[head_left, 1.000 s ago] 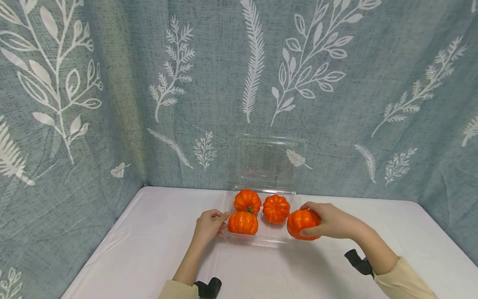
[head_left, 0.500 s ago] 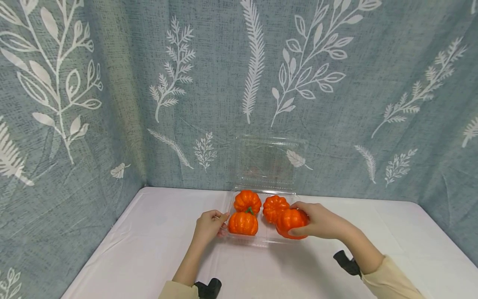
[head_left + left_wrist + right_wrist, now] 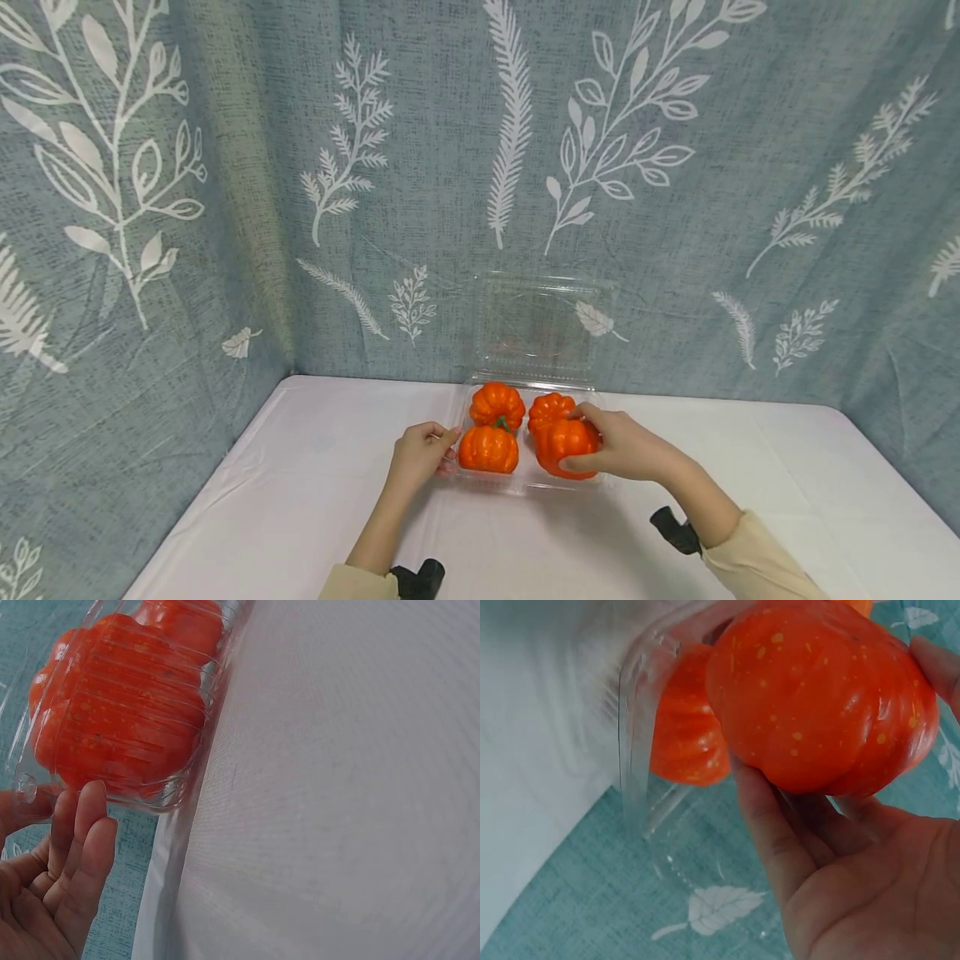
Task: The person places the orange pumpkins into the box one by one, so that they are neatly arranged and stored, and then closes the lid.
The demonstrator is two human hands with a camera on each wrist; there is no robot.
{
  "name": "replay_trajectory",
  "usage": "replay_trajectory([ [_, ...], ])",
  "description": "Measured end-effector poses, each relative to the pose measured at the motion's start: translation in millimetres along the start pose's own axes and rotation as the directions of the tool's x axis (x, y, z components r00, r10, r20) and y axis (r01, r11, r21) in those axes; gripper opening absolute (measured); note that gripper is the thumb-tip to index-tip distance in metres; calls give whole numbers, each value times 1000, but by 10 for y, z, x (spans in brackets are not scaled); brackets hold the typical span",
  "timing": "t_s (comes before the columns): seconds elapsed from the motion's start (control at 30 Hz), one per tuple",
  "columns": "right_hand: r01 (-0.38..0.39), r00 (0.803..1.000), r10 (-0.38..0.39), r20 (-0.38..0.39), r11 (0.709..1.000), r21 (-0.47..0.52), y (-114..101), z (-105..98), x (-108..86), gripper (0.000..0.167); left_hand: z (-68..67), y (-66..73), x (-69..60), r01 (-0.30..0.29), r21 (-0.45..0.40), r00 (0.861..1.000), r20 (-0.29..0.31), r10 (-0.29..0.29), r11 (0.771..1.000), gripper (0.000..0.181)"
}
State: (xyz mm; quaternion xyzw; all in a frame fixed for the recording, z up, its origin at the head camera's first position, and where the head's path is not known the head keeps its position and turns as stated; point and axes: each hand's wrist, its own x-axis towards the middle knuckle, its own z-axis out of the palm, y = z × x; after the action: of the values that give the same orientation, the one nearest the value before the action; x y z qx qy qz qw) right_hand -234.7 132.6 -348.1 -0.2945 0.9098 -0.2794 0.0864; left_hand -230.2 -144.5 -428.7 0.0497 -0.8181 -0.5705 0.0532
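Observation:
A clear plastic clamshell container [image 3: 525, 481] holds orange toy pumpkins: a back-left one [image 3: 497, 404], a front-left one [image 3: 488, 450] and a back-right one [image 3: 550, 408]. My left hand [image 3: 422, 455] pinches the container's left rim, thumb and finger on its corner in the left wrist view. My right hand [image 3: 626, 446] grips another orange pumpkin [image 3: 821, 697] over the container's front right part. That pumpkin partly covers the back-right one in the head view. Whether it touches the container floor I cannot tell.
The container's transparent lid [image 3: 536, 325] stands raised at the back, before a blue-green leaf-print curtain [image 3: 450, 167]. A white cloth [image 3: 330, 467] covers the table. Black wrist mounts [image 3: 420, 577] sit below both forearms.
My right hand has carried its pumpkin leftward, from the container's right edge to above its front right part. The left hand has stayed on the rim.

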Motion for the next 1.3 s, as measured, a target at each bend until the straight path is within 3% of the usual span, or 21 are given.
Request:
replay_trajectory([
  [0.3, -28, 999, 29, -20, 999, 42, 52, 113, 57, 55, 11, -11, 10, 19, 0, 1000, -3, -19, 1000, 26],
  [0.8, 1, 1000, 0, -9, 1000, 29, 89, 238, 132, 52, 8, -23, 8, 20, -4, 1000, -6, -20, 1000, 28],
  [1.3, -23, 999, 22, -39, 999, -38, 147, 329, 167, 52, 16, -18, 24, 32, 0, 999, -13, -32, 999, 26],
])
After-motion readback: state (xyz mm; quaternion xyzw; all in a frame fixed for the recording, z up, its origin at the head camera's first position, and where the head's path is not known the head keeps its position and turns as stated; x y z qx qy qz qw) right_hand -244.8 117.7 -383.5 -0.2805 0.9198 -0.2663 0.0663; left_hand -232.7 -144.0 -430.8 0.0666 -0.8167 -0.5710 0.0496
